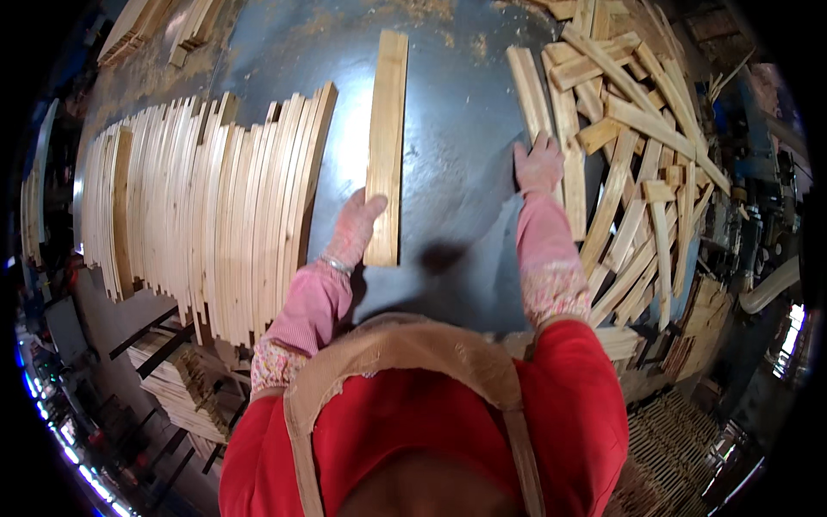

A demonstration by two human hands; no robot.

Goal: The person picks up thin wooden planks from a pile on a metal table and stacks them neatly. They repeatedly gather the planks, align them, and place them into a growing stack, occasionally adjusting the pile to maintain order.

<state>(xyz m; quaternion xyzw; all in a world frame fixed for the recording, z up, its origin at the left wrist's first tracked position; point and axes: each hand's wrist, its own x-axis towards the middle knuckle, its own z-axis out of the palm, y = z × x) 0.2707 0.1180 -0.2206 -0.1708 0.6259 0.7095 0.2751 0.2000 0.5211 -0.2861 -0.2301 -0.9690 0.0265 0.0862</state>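
My left hand (351, 227) grips the lower left edge of a flat wooden board (388, 146), its thumb over the top face. The board points away from me, and its near end reaches toward my body. My right hand (540, 165) lies on the near part of another wooden board (527, 84), with its fingers apart. A further wooden board (564, 138) lies right beside that one. Left of my left hand, many pale wooden strips (220, 215) stand side by side in a long row, with uneven ends. All of these rest on a dark metal table (465, 172).
A loose heap of crossed boards (655, 129) covers the table's right side, some overhanging its edge. More strips (138, 30) lie at the far left. Below the table are stacked slats (183, 392) at left and another stack (672, 448) at lower right.
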